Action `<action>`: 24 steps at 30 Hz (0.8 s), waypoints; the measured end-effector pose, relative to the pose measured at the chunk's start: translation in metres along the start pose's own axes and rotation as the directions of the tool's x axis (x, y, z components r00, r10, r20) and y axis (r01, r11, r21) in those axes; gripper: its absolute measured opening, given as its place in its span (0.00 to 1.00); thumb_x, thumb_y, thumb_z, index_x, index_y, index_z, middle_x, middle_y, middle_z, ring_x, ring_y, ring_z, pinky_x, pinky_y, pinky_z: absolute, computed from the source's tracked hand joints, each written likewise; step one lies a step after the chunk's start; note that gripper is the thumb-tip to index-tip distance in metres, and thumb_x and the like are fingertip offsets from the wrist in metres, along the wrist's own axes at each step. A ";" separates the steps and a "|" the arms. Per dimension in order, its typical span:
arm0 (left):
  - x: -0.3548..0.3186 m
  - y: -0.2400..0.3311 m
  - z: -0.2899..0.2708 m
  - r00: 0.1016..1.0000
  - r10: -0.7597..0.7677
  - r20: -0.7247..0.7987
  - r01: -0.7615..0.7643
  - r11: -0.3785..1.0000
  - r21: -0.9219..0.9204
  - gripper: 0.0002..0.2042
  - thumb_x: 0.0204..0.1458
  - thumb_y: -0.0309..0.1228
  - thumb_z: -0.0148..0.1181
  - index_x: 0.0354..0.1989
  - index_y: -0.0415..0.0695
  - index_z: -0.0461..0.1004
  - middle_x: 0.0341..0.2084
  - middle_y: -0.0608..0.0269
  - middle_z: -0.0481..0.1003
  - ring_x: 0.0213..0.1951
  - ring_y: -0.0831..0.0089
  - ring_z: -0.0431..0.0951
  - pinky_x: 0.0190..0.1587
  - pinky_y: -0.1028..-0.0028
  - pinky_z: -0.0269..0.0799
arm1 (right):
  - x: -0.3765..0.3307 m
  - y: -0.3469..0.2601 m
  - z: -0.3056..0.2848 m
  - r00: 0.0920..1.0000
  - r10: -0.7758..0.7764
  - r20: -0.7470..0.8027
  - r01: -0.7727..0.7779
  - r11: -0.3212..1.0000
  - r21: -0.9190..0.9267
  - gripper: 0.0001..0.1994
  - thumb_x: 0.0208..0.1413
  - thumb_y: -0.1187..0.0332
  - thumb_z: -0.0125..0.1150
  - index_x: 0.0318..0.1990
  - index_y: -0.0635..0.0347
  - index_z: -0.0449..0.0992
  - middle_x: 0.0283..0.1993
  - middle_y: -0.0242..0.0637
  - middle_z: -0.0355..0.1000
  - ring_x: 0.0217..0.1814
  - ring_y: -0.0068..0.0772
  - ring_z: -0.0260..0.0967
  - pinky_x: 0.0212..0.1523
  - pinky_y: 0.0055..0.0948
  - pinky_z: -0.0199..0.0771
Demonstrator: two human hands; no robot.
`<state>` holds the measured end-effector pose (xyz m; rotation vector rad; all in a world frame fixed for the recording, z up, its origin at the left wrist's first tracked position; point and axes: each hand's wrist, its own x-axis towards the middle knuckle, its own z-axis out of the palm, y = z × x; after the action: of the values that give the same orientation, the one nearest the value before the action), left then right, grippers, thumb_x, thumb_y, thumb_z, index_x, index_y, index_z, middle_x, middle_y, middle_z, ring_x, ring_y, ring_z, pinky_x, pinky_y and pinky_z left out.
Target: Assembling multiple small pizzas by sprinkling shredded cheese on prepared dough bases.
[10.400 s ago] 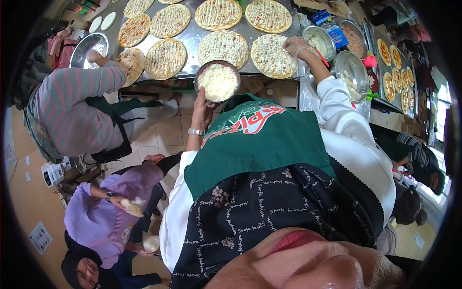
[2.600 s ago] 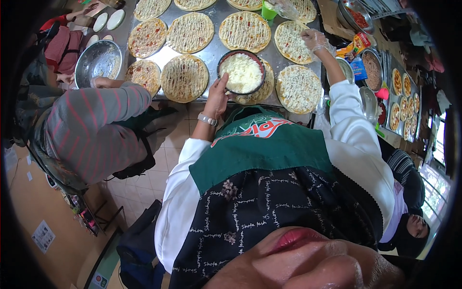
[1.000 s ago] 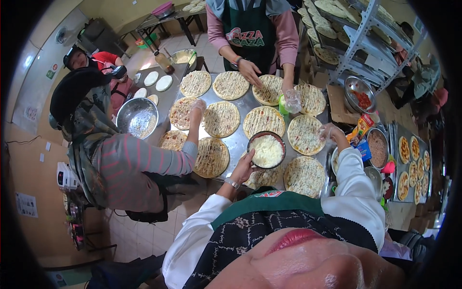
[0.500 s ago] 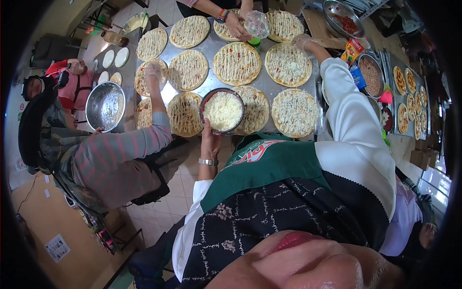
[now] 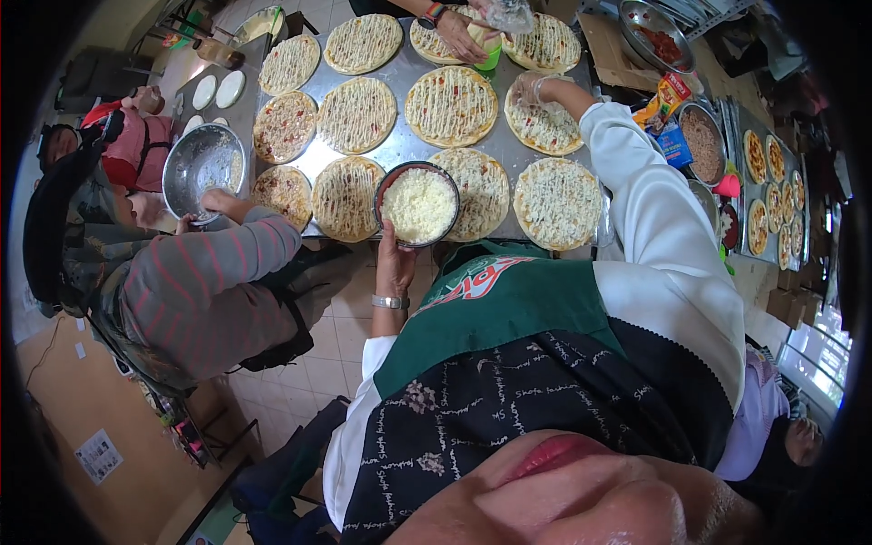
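Edges and room: the table [image 5: 505, 154] shows narrow strips of bare metal between the pizzas. The bowl [image 5: 385, 182] lies across the line of the near table edge, in the gap between the plain-striped pizza [image 5: 345, 204] on its left and the cheese-topped pizza [image 5: 477, 195] on its right, overlapping both in the view. Its height above the table cannot be told. At the right side, a blue pack [image 5: 674, 145] and a meat bowl [image 5: 701, 141] stand close together. Beyond the far right pizza [image 5: 543, 125], a co-worker's hands [image 5: 468, 38] are at a green cup [image 5: 490, 59], near the right hand [image 5: 536, 88].

Fingers: the left hand [image 5: 395, 259] grips the bowl from the near side, thumb up against its wall. The bowl holds white grated cheese [image 5: 418, 207]. The right hand, in a clear glove, is over the far right pizza, fingers pointing down at its topping; how wide they stand, and whether they hold or touch anything, cannot be told.

Hidden or cut off: the left hand's other fingers are out of sight under the bowl. The right hand and forearm cover the upper part of the far right pizza. The co-worker is cut off by the top edge. At left, a 2nd co-worker's hand is partly inside a steel bowl [image 5: 195, 154]; its fingers are hard to make out.
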<state>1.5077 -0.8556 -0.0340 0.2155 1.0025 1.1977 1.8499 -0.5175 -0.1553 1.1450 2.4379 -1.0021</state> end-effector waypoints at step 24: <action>-0.007 0.004 -0.008 0.998 -0.056 0.019 0.056 0.998 0.018 0.37 0.50 0.55 0.51 0.63 0.46 0.49 0.60 0.60 0.56 0.60 0.64 0.58 0.61 0.61 0.53 | -0.090 0.063 0.008 0.809 0.523 -0.266 -0.538 0.843 0.023 0.11 0.42 0.69 0.56 0.35 0.51 0.80 0.35 0.43 0.75 0.35 0.41 0.74 0.37 0.36 0.73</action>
<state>1.4990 -0.8628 -0.0319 0.2114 0.9960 1.1343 1.9558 -0.5462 -0.1466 1.9023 2.0894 -0.6317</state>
